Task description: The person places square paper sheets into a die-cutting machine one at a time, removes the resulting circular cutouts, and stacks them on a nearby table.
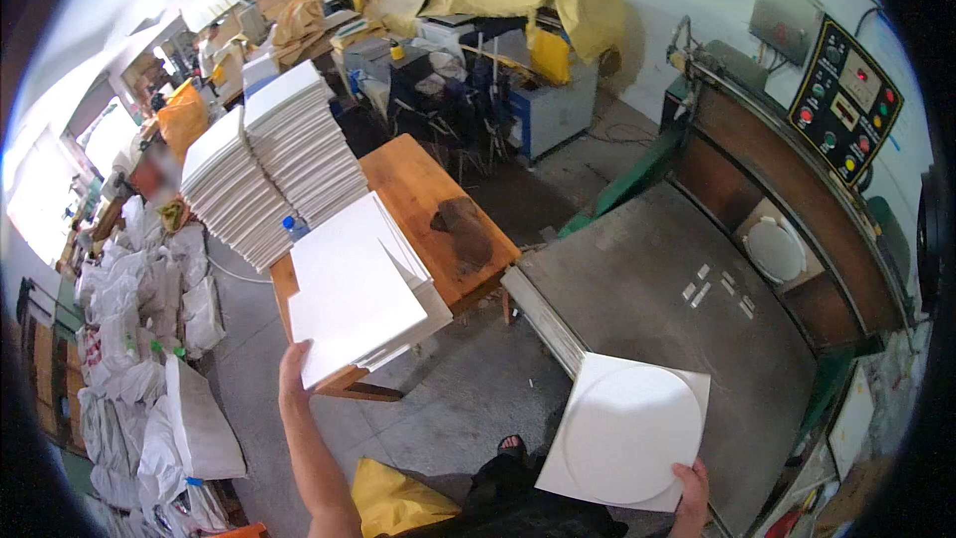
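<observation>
My right hand pinches the lower right edge of a square white board, which has a large circle cut or pressed into it. That board lies partly over the near edge of a dark press bed. On the left, my left hand grips the near left corner of a plain white sheet. This sheet tops an uneven pile on a wooden table; my fingers beneath it are mostly hidden. Small white scraps lie on the press bed, and a round white pad shows on the upright plate behind it.
Tall stacks of white sheets and a blue-capped bottle stand by the pile. A control panel hangs above the press. White sacks line the left floor, and a yellow bag lies near my feet. Covered machinery stands behind.
</observation>
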Tool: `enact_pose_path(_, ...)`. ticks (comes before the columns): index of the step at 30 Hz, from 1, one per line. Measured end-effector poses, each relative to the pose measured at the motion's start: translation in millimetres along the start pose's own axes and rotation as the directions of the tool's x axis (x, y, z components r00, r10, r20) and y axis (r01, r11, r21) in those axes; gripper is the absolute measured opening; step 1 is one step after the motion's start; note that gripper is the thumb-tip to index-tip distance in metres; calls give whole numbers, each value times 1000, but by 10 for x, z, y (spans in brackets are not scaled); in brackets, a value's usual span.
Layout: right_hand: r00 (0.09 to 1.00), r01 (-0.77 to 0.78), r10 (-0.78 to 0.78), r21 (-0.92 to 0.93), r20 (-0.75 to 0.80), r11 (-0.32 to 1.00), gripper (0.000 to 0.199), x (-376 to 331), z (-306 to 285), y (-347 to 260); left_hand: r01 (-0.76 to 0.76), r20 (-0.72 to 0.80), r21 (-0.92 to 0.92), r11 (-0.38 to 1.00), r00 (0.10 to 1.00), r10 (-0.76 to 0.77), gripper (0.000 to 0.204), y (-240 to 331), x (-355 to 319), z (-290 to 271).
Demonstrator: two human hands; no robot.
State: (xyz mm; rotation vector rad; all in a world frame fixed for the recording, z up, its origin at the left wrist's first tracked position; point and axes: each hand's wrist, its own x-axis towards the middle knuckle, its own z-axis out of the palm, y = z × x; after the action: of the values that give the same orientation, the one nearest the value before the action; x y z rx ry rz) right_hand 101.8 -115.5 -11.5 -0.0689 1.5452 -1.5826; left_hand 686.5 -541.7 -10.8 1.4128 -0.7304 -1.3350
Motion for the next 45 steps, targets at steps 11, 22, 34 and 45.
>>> enact_pose_path(11, 820, 447, -344, 137, -458, 884, 35, -763, 336, -369, -40, 522, -216, 976, 839, 150, 74, 275, -632, 1499)
enact_pose_path(22, 487, 835, -277, 349, -828, 425, 67, -2655, -660, 404, 85, 958, -89, 992, 280, 62, 70, -396, -2038, 3737)
enact_pose_path(34, -522, 778, 3, -475, -853, 411, 15, -4950, -1714, 1534, 169, 987, 160, 973, -28, -158, 65, -1313, -4089, 4630)
enact_pose_path(45, -141, 928, 148, -79, -979, 365, 12, -4461, -3379, 1680, -84, 969, -198, 977, -169, 182, 50, -1944, -4926, 4481)
